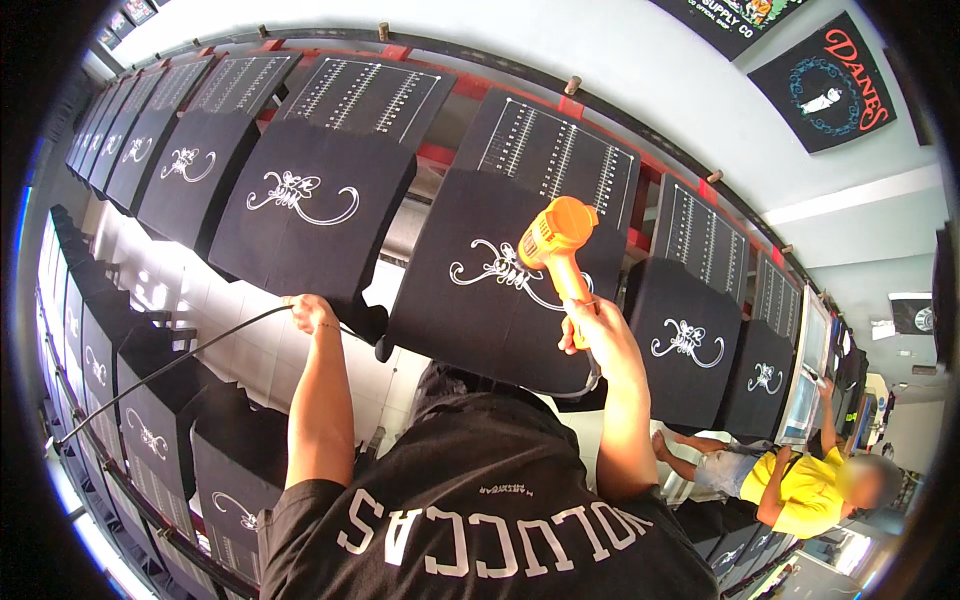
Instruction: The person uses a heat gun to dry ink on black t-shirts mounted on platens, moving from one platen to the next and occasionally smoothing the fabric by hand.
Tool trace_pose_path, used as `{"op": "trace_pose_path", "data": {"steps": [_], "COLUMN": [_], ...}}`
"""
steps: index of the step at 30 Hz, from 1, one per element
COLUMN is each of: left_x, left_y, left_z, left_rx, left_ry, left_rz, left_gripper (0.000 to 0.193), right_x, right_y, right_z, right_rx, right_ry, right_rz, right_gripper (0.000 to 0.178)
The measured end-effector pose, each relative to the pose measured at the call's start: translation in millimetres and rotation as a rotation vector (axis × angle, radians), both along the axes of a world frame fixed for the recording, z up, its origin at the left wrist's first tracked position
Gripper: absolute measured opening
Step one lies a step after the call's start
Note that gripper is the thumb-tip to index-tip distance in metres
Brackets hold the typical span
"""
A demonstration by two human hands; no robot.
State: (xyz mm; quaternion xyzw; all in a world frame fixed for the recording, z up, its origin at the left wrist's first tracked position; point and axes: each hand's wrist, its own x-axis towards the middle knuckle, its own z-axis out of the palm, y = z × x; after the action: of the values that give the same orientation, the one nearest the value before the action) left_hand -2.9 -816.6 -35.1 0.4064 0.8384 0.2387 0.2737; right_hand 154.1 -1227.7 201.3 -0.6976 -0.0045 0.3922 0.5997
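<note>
My right hand is wrapped round the handle of an orange heat gun. The gun is over a black T-shirt stretched on a flat printing board, partly covering its white scroll-like print. Pinched in my left hand is a dark power cable, which runs off to the lower left. That hand is near the lower edge of the neighbouring black shirt, which bears the same white design. More cable hangs below my right hand.
Similar boards with black shirts line the curved red rack on both sides. Another row of printed shirts stands at the lower left. At the right, a person in a yellow shirt works at a framed screen. A printed black cloth hangs on the wall.
</note>
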Motion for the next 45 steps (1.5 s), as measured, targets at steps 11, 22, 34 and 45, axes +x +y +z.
{"op": "trace_pose_path", "data": {"steps": [11, 22, 34, 45], "left_x": [-7.8, -5.1, -10.0, -7.3], "left_y": [11.1, 4.2, 7.0, 6.3], "left_z": [-18.3, -10.2, -16.5, -15.3], "left_rx": [-0.034, -0.008, -0.012, -0.038], "left_ry": [0.046, 0.036, 0.136, 0.202], "left_rz": [0.017, -0.002, -0.150, -0.171], "left_gripper": [0.074, 0.076, 0.067, 0.057], "right_x": [-11.1, -18.6, -30.6, -40.0], "right_y": [-7.8, -14.1, -12.2, -33.7], "right_z": [-2.9, -0.1, 8.6, 13.2], "right_rx": [-0.064, 0.067, -0.004, -0.091], "right_ry": [-0.033, 0.134, 0.068, 0.073], "right_rz": [-0.047, -0.076, 0.003, -0.070], "right_gripper": [0.031, 0.029, 0.028, 0.026]}}
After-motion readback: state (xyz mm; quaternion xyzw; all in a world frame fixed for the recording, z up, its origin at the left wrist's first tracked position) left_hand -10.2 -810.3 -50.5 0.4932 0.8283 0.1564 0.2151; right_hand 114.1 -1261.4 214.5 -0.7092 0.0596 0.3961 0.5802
